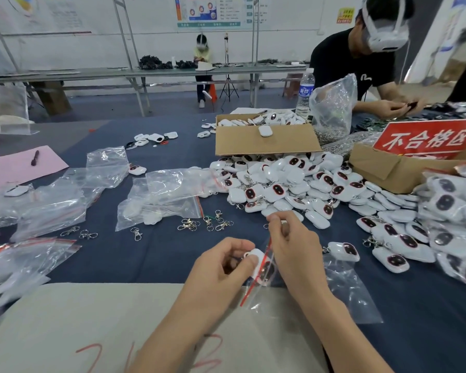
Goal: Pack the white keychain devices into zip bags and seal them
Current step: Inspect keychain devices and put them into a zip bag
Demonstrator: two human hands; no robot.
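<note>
My left hand (221, 267) pinches a white keychain device (258, 261) at the mouth of a clear zip bag (264, 292) with a red seal strip. The device sits partly inside the bag. My right hand (293, 243) grips the bag's upper edge from the right, fingers curled. A large heap of white keychain devices (293, 184) with dark red oval faces lies beyond my hands. Empty zip bags (162, 200) lie spread to the left.
Loose metal clasps (199, 224) lie on the blue cloth. Cardboard boxes (264, 141) and a red sign (428, 138) stand behind the heap. Packed bags (457, 219) pile at the right. A person (361, 65) works opposite. A pink sheet with a pen (35, 158) lies at the left.
</note>
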